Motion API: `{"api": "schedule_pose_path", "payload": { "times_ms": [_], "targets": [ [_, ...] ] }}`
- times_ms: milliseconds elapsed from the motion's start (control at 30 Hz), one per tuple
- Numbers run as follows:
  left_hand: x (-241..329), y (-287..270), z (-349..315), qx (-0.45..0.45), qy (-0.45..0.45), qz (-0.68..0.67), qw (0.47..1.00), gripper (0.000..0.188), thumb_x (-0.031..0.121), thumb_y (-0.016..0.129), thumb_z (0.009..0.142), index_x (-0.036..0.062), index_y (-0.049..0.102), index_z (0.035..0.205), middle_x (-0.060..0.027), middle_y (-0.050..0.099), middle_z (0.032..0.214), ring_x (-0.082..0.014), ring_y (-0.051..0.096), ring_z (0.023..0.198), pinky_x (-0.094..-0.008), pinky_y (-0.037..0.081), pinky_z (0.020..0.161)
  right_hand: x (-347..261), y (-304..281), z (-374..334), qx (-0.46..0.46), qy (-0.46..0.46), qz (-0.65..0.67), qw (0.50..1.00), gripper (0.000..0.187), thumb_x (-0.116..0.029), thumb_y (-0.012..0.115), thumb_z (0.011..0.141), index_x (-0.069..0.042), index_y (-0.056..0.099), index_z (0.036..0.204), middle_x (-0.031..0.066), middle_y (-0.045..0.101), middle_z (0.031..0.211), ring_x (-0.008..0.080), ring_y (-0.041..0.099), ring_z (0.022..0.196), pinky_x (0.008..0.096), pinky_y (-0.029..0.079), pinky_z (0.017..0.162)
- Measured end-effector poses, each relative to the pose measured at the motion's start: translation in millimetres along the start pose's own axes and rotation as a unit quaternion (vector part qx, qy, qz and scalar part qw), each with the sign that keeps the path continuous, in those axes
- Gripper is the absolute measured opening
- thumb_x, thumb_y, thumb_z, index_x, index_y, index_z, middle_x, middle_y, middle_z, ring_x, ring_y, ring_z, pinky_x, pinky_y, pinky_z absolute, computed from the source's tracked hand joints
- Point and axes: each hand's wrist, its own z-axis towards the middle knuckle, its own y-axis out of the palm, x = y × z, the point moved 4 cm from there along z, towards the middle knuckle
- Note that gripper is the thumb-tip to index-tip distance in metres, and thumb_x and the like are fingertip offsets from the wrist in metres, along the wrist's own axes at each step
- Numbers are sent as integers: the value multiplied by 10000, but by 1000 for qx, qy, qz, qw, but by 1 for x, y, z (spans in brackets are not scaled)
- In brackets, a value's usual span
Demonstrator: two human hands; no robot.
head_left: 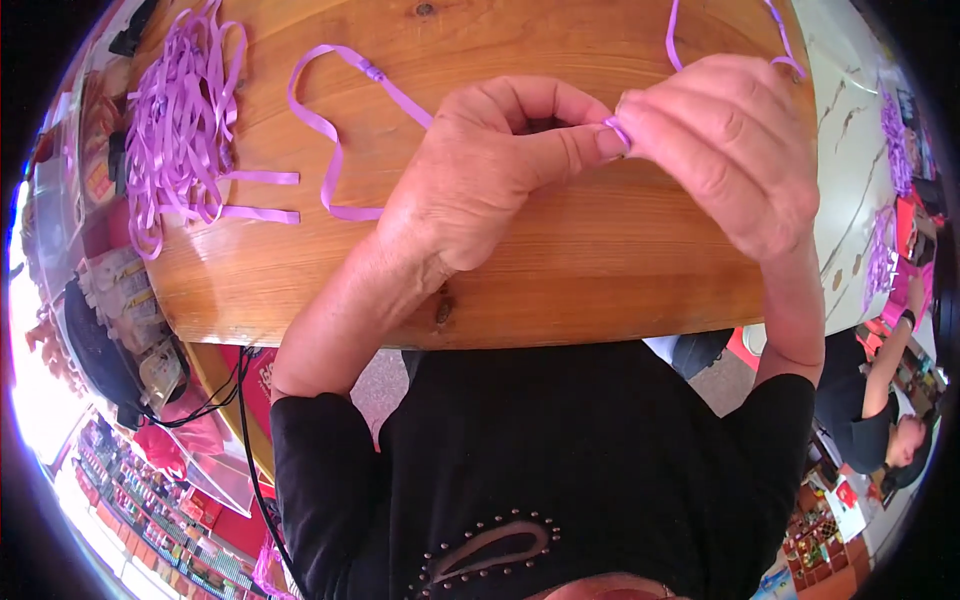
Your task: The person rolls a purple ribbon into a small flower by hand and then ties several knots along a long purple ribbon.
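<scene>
Close work on a short bend of purple ribbon (620,133)

The ribbon sits at upper centre-right of the frame, caught between the left hand (490,165) and the right hand (745,150) above the wooden counter (600,290). The left thumb and forefinger come together at its near edge; the right fingers are bunched narrow on the other side, so both hands hold the same small piece. Whether a knot lies inside that pinch is hidden.

One ribbon length (330,130) with a knot (371,73) curves out left of the left hand; another strand (673,35) shows beyond the right, at upper right. Whether they join the held piece cannot be told. A heap of ribbons (180,130) lies at upper left.

The step looks like forming or tightening a knot. The next move would seem to call for a steady left pinch and a small, even pull from the right fingers.
</scene>
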Motion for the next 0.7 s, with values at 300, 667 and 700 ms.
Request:
{"api": "schedule_pose_path", "payload": {
  "times_ms": [300,667,700],
  "targets": [
    [8,1,1,28,68,18,997,178,126,708,818,2,643,927,13,599,782,-32,512,721,-169,418,641,5,7,-7,54,156,75,983,250,28,744,681,43,640,907,114,625,813,223,599,731,288,451,611],
    [15,10,-7,45,171,85,981,100,42,658,832,3,607,908,26,583,753,-9,509,687,-155,428,614,1,10,-7,80,276,214,934,142,128,630,761,64,613,887,117,613,817,164,566,711,246,422,627],
    [14,10,-8,45,169,85,981,100,42,658,832,3,607,908,26,583,753,-9,509,687,-155,428,614,1,10,-6,80,278,215,933,142,128,630,761,64,613,887,117,613,817,164,566,711,246,422,627]
  ]
}}
